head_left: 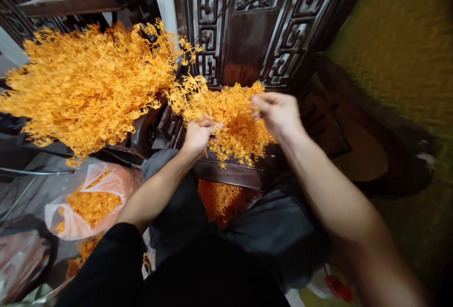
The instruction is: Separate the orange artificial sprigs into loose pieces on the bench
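Observation:
My left hand (201,133) is closed around an orange plastic branched sprig (189,91). Its curly tips fan out above the fingers, and a bit of stem pokes out below them. To the right, my right hand (279,112) is pinched at the edge of a heap of small orange plastic pieces (240,139). Motion blurs its fingertips, so whatever lies between them cannot be made out. The heap rests on a dark wooden seat (233,172) in front of my knees.
A large mound of orange sprigs (95,85) stands at the left. Below it, a translucent plastic bag (130,179) contains more orange pieces. A carved wooden backrest (251,38) rises behind the heap. More orange pieces (224,198) show beneath the seat's edge, between my legs.

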Demonstrator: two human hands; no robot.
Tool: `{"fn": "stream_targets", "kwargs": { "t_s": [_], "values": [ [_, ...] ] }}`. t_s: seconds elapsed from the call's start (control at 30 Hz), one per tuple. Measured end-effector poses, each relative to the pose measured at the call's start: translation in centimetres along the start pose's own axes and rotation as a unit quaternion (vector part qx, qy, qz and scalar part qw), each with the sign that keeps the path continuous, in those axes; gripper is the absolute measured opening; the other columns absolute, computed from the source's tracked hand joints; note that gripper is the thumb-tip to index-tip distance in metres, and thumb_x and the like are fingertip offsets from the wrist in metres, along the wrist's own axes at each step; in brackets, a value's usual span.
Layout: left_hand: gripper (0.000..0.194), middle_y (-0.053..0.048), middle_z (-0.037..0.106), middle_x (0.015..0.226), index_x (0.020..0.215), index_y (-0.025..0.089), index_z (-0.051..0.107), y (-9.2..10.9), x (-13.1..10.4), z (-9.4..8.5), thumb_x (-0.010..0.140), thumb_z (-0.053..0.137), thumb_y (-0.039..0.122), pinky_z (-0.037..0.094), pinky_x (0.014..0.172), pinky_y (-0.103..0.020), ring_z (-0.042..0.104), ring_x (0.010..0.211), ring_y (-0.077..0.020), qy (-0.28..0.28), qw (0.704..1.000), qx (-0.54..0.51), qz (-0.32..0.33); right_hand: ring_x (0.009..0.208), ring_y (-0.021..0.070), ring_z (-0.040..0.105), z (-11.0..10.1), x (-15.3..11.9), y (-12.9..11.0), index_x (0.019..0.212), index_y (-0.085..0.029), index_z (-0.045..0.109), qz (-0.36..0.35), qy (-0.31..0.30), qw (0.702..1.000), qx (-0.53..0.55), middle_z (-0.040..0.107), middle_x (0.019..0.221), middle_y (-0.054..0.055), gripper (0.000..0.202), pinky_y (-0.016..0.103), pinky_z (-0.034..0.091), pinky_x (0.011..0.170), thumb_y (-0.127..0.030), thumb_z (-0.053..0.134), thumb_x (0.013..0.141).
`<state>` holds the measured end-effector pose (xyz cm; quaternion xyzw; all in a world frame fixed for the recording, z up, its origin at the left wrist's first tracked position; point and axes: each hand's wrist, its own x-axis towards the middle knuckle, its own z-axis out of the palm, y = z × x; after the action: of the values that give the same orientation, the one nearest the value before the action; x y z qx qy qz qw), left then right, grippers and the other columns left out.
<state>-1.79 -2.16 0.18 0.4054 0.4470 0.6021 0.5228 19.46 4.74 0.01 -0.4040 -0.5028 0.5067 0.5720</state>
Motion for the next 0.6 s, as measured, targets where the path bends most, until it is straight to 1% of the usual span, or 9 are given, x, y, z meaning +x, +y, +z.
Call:
{"fn": "stream_targets", "kwargs": {
  "t_s": [0.07, 0.17, 0.23, 0.3, 0.37, 0.4, 0.47, 0.53, 0.6],
  "values": [
    [0.060, 0.008, 0.052, 0.049, 0.058, 0.023, 0.029, 0.3, 0.2, -0.6, 0.061, 0.089, 0.021, 0.041, 0.038, -0.019, 0.052, 0.041, -0.0057, 0.001, 1.000, -0.030, -0.003, 0.050, 0.0078, 0.059, -2.5, 1.6, 0.2, 0.081, -0.017, 0.076, -0.027, 0.081, 0.996, 0.012, 0.069, 0.069, 0.002, 0.018, 0.021, 0.052, 0.048, -0.027, 0.087, 0.073],
    [0.062, 0.005, 0.062, 0.059, 0.063, 0.023, 0.030, 0.4, 0.6, -1.0, 0.059, 0.091, 0.023, 0.046, 0.042, -0.018, 0.066, 0.053, -0.0094, -0.027, 0.998, -0.024, -0.047, 0.064, 0.0129, 0.068, -4.5, 2.9, 1.2, 0.083, -0.017, 0.078, 0.003, 0.104, 0.995, -0.007, 0.073, 0.077, 0.003, 0.017, 0.032, 0.064, 0.070, -0.019, 0.086, 0.068],
    [0.063, 0.001, 0.067, 0.065, 0.065, 0.023, 0.031, 0.2, 0.5, -0.8, 0.058, 0.094, 0.027, 0.047, 0.043, -0.018, 0.072, 0.060, -0.0125, -0.053, 0.996, 0.006, -0.071, 0.079, 0.0198, 0.073, -4.3, 3.0, 1.8, 0.089, -0.017, 0.079, 0.008, 0.083, 0.995, -0.061, 0.076, 0.089, 0.006, 0.024, 0.044, 0.063, 0.088, -0.015, 0.085, 0.066],
    [0.064, -0.001, 0.069, 0.066, 0.064, 0.023, 0.032, -0.1, 0.4, -0.6, 0.057, 0.096, 0.032, 0.048, 0.044, -0.018, 0.074, 0.062, -0.0148, -0.076, 0.993, 0.039, -0.078, 0.105, 0.0276, 0.073, -3.2, 2.7, 1.8, 0.105, -0.017, 0.080, -0.040, 0.040, 0.986, -0.155, 0.077, 0.114, 0.011, 0.038, 0.053, 0.055, 0.106, -0.014, 0.084, 0.067],
    [0.065, -0.002, 0.069, 0.065, 0.062, 0.022, 0.033, -0.3, 0.2, -0.4, 0.056, 0.097, 0.035, 0.050, 0.045, -0.019, 0.074, 0.063, -0.0158, -0.086, 0.991, 0.065, -0.075, 0.131, 0.0322, 0.062, -1.8, 1.8, 1.3, 0.117, -0.018, 0.078, -0.114, -0.012, 0.960, -0.254, 0.067, 0.139, 0.013, 0.045, 0.056, 0.043, 0.119, -0.019, 0.083, 0.073],
    [0.065, -0.003, 0.070, 0.065, 0.062, 0.022, 0.034, -0.3, 0.1, -0.4, 0.056, 0.097, 0.036, 0.051, 0.045, -0.019, 0.075, 0.063, -0.0161, -0.086, 0.991, 0.074, -0.072, 0.138, 0.0322, 0.057, -1.1, 1.1, 0.9, 0.120, -0.019, 0.077, -0.142, -0.040, 0.947, -0.286, 0.063, 0.145, 0.013, 0.044, 0.055, 0.039, 0.122, -0.023, 0.081, 0.077],
    [0.063, -0.003, 0.071, 0.066, 0.063, 0.021, 0.037, -0.3, 0.0, -0.5, 0.056, 0.097, 0.038, 0.051, 0.046, -0.020, 0.074, 0.063, -0.0161, -0.084, 0.990, 0.089, -0.067, 0.133, 0.0294, 0.061, 0.4, -0.5, 0.3, 0.121, -0.019, 0.077, -0.149, -0.108, 0.938, -0.294, 0.067, 0.140, 0.012, 0.037, 0.052, 0.045, 0.118, -0.034, 0.074, 0.087],
    [0.060, -0.003, 0.072, 0.067, 0.064, 0.020, 0.041, -0.3, 0.0, -0.5, 0.057, 0.097, 0.040, 0.052, 0.047, -0.020, 0.074, 0.062, -0.0160, -0.094, 0.988, 0.104, -0.063, 0.106, 0.0247, 0.072, 1.6, -2.0, -0.2, 0.111, -0.017, 0.078, -0.098, -0.181, 0.945, -0.256, 0.077, 0.114, 0.010, 0.033, 0.045, 0.058, 0.098, -0.042, 0.072, 0.090],
    [0.056, -0.004, 0.073, 0.068, 0.066, 0.019, 0.045, -0.3, 0.0, -0.5, 0.060, 0.096, 0.043, 0.052, 0.047, -0.020, 0.074, 0.063, -0.0161, -0.106, 0.986, 0.117, -0.056, 0.077, 0.0192, 0.071, 2.2, -2.9, -0.5, 0.097, -0.016, 0.078, -0.047, -0.204, 0.954, -0.215, 0.077, 0.086, 0.006, 0.029, 0.037, 0.062, 0.077, -0.042, 0.078, 0.085]
  ]
}}
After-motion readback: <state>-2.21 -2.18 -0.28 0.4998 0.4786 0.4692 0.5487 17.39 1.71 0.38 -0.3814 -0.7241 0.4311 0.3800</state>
